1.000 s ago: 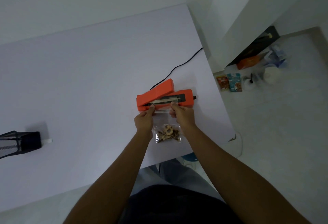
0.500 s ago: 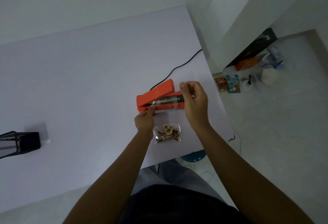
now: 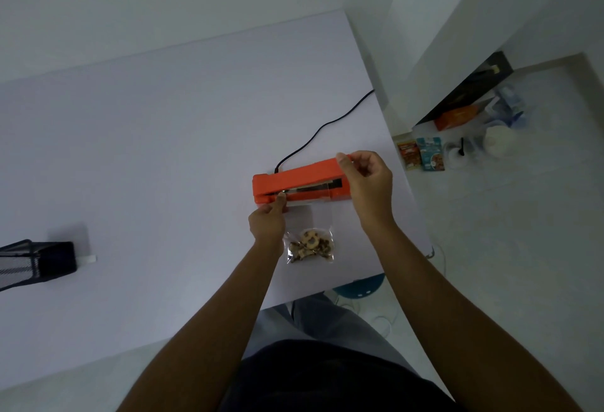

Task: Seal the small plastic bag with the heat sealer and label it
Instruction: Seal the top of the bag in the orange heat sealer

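Right hand [image 3: 367, 183] now over sealer [image 3: 295, 179] arm

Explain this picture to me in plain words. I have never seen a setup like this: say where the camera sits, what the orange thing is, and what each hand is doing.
The camera is worn on the person's head and looks down, so both forearms reach in from the bottom. The orange thing is a heat sealer, a hinged bar on a pale table, with a black cord running off behind it. A small clear plastic bag of dried bits lies in front, its open top laid across the sealer's strip. The left hand pinches the bag's top corner against the sealer. The right hand grips the free end of the sealer's lid, which looks nearly shut. A black mesh holder sits at far left.
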Tool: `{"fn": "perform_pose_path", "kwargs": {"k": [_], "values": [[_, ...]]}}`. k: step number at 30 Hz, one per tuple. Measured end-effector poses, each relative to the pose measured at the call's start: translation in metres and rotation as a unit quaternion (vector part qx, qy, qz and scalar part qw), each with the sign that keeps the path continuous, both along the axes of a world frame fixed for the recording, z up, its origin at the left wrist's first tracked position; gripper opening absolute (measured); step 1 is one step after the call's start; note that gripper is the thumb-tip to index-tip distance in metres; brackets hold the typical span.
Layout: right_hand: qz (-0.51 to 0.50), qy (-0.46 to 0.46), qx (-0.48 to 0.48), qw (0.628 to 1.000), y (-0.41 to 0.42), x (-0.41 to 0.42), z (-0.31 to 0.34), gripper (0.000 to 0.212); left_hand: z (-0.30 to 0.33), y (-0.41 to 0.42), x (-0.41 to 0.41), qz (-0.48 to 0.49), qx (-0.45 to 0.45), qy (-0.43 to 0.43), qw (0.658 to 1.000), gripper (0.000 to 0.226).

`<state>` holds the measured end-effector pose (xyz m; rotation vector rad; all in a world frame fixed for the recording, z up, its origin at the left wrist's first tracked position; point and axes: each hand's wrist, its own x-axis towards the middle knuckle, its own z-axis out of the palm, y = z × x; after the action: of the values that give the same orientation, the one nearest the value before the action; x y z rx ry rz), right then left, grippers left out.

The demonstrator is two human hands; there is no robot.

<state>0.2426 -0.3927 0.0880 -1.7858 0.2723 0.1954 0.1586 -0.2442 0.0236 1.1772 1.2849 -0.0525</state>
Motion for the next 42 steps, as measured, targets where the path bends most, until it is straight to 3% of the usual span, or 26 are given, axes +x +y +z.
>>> {"fn": "perform_pose_path", "kwargs": {"k": [11,25,42], "values": [[-0.069,0.106,-0.001,0.992,-0.024,0.008,-0.056,0.038,-0.002,0.001,0.001,-0.011,0.005,-0.011,1.000,0.025],[-0.077,0.200,0.055,0.975,-0.031,0.010,-0.073,0.049,-0.003,0.005,0.003,-0.005,-0.003,-0.005,1.000,0.029],[-0.063,0.185,0.032,0.980,-0.035,0.013,-0.076,0.046,-0.004,0.005,0.001,0.000,-0.011,-0.010,1.000,0.023]]}}
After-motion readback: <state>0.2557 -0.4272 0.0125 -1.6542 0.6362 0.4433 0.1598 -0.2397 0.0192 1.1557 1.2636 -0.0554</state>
